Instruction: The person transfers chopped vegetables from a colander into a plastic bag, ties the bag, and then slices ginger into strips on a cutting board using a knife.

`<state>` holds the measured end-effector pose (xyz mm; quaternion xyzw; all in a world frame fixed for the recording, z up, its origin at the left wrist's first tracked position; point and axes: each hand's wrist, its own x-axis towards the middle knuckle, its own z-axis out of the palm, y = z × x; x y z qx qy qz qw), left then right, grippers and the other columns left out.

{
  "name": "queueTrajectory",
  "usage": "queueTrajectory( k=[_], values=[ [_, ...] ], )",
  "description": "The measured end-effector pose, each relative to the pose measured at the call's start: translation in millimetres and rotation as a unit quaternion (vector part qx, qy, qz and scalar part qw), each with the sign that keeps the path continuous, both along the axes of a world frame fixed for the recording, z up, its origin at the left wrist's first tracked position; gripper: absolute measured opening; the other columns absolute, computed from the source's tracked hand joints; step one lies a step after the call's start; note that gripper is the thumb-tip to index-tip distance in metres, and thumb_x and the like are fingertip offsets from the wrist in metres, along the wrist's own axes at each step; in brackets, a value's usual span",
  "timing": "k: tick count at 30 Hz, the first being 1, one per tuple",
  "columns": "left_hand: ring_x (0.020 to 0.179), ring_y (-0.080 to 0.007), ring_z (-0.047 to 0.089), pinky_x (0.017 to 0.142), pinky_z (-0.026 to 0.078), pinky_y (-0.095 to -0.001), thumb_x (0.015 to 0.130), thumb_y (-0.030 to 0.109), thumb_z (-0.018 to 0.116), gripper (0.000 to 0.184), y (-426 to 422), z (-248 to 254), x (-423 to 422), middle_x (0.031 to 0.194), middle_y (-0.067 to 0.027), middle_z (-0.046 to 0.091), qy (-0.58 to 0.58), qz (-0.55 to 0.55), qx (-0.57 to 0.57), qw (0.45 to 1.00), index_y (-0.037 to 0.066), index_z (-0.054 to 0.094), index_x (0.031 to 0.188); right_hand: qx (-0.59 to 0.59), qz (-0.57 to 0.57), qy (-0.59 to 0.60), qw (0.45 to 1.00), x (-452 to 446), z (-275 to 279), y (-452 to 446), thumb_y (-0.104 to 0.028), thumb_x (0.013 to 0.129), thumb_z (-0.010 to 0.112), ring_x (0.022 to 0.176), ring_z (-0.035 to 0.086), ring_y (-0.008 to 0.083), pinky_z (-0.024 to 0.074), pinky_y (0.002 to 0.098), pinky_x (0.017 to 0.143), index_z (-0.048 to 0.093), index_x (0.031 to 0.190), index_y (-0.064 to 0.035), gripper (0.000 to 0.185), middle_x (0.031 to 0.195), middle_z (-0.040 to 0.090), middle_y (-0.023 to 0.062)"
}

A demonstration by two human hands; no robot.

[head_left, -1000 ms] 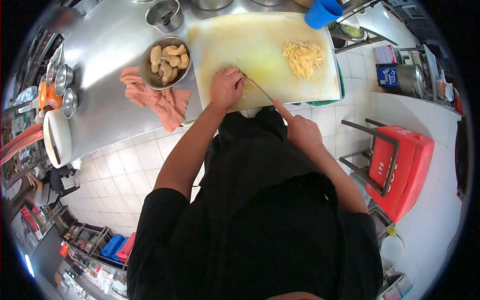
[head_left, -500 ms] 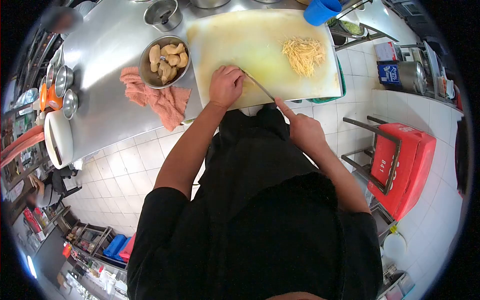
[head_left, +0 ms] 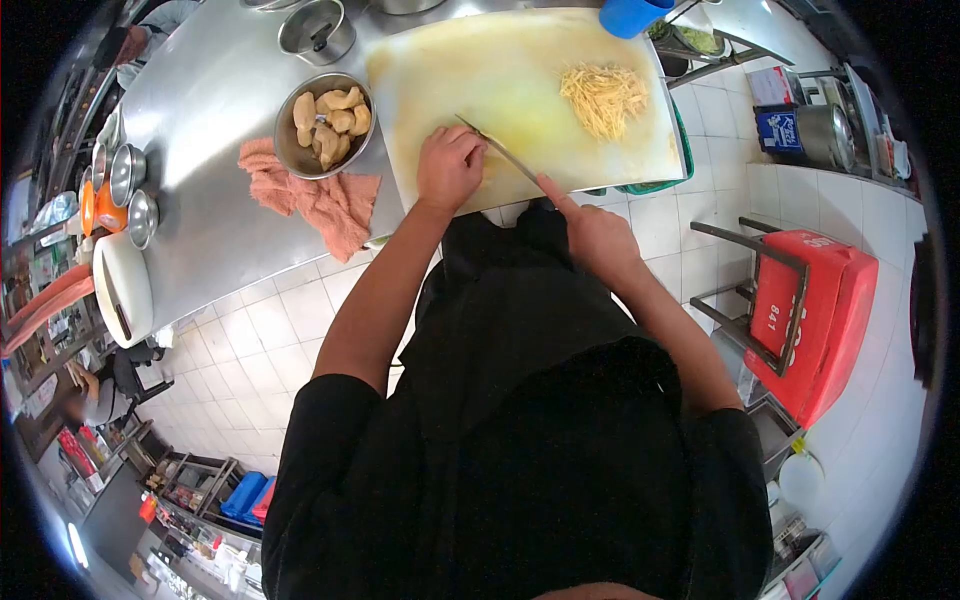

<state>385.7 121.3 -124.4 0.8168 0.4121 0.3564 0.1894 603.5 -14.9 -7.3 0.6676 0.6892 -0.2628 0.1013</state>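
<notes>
My right hand (head_left: 603, 240) is wrapped round the handle of a knife (head_left: 512, 158), index finger stretched along it. Its blade slants over the cutting board (head_left: 450, 60), with the tip beyond the fingertips of my left hand (head_left: 450, 168). Those fingers are curled down on the board against the blade; whatever lies under them is hidden. A heap of thin yellow shreds (head_left: 605, 100), apparently ginger, lies on the right part of the board. Left of the board, a steel bowl (head_left: 283, 150) holds several peeled lumps that look like ginger (head_left: 340, 120).
A pink cloth (head_left: 335, 215) lies beside the bowl on the steel table (head_left: 210, 190). Behind stands a steel pot (head_left: 318, 32), and a blue cup (head_left: 634, 15) sits at the board's far right corner. A red box (head_left: 810, 310) and metal stool frame are to my right.
The knife has slid forward and to the left, its tip now farther past my left fingers. My right hand has moved with it; my left hand stays curled on the board.
</notes>
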Motion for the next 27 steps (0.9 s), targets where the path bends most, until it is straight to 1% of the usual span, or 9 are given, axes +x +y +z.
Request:
queueTrajectory(
  k=[2,5,8,11,14,17,20,22,27],
  values=[
    [0.083,-0.0324,0.063,0.076,0.049,-0.0436,0.078,0.007,0.074,0.006,-2,1,-1,0.089,-0.0081,0.069,-0.007,0.003,-0.003,1.0,0.007,0.07,0.082,-0.019,0.005,-0.002,1.0,-1,17,-3,-0.007,0.093,0.056,0.067,0.069,0.0381,0.0549,0.0517,0.062,0.021,0.163,-0.0354,0.084,0.075,0.068,0.0207],
    [0.083,-0.0324,0.063,0.076,0.049,-0.0436,0.079,0.006,0.074,0.006,-2,1,-1,0.088,-0.0081,0.069,-0.007,0.004,-0.011,1.0,0.007,0.07,0.083,-0.02,0.009,-0.001,1.0,2,29,-8,-0.004,0.089,0.056,0.067,0.069,0.0383,0.0552,0.0516,0.062,0.021,0.164,-0.0367,0.088,0.077,0.069,0.0212],
    [0.08,-0.0293,0.061,0.072,0.048,-0.0418,0.076,0.006,0.075,0.007,-2,-1,0,0.086,-0.0031,0.068,-0.015,0.013,0.009,1.0,0.01,0.07,0.078,-0.031,0.017,-0.022,0.999,3,29,-10,-0.003,0.087,0.058,0.072,0.072,0.036,0.0576,0.0503,0.063,0.016,0.163,-0.0411,0.095,0.084,0.071,0.0197],
    [0.079,-0.0296,0.061,0.073,0.048,-0.0422,0.076,0.006,0.075,0.007,-1,-1,2,0.086,-0.0034,0.068,-0.011,0.019,0.024,0.999,0.01,0.07,0.078,-0.036,-0.001,-0.005,0.999,0,4,-7,-0.003,0.088,0.057,0.072,0.072,0.0359,0.0579,0.0503,0.063,0.017,0.163,-0.0412,0.094,0.084,0.07,0.0196],
    [0.08,-0.0298,0.061,0.074,0.049,-0.0421,0.077,0.006,0.074,0.007,1,-5,1,0.086,-0.0043,0.068,0.002,0.009,0.0,1.0,0.01,0.07,0.079,-0.011,-0.016,0.028,0.999,2,-22,1,-0.004,0.088,0.056,0.073,0.072,0.0359,0.0582,0.0502,0.064,0.017,0.163,-0.0411,0.092,0.085,0.071,0.02],
    [0.081,-0.03,0.062,0.075,0.049,-0.0422,0.077,0.006,0.074,0.007,0,-2,2,0.087,-0.0052,0.069,-0.003,0.011,0.014,1.0,0.01,0.07,0.08,-0.017,-0.006,0.013,1.0,1,2,4,-0.004,0.089,0.056,0.073,0.072,0.0363,0.0585,0.0498,0.064,0.016,0.163,-0.0417,0.092,0.086,0.071,0.0206],
    [0.083,-0.0324,0.064,0.078,0.051,-0.0426,0.079,0.005,0.074,0.006,-1,-1,2,0.089,-0.0101,0.07,-0.005,0.001,0.017,1.0,0.006,0.07,0.083,-0.058,-0.006,0.003,0.998,6,24,-4,-0.004,0.089,0.056,0.073,0.072,0.0367,0.0585,0.0496,0.064,0.016,0.163,-0.0429,0.093,0.087,0.072,0.0211],
    [0.083,-0.0322,0.064,0.077,0.051,-0.0419,0.079,0.005,0.074,0.006,-2,-1,2,0.088,-0.0101,0.07,-0.003,-0.001,0.016,1.0,0.006,0.07,0.083,-0.034,-0.006,0.014,0.999,10,27,-12,-0.002,0.087,0.056,0.071,0.071,0.0368,0.0565,0.05,0.064,0.021,0.163,-0.041,0.091,0.082,0.07,0.0203],
    [0.082,-0.0324,0.062,0.073,0.05,-0.0432,0.078,0.003,0.074,0.008,-1,-8,1,0.091,-0.0071,0.07,-0.003,-0.008,0.014,1.0,0.009,0.071,0.083,0.01,-0.021,0.06,0.998,10,-13,-13,-0.001,0.086,0.056,0.07,0.07,0.0362,0.0559,0.0492,0.063,0.022,0.162,-0.0422,0.094,0.081,0.069,0.0205]
  ],
)
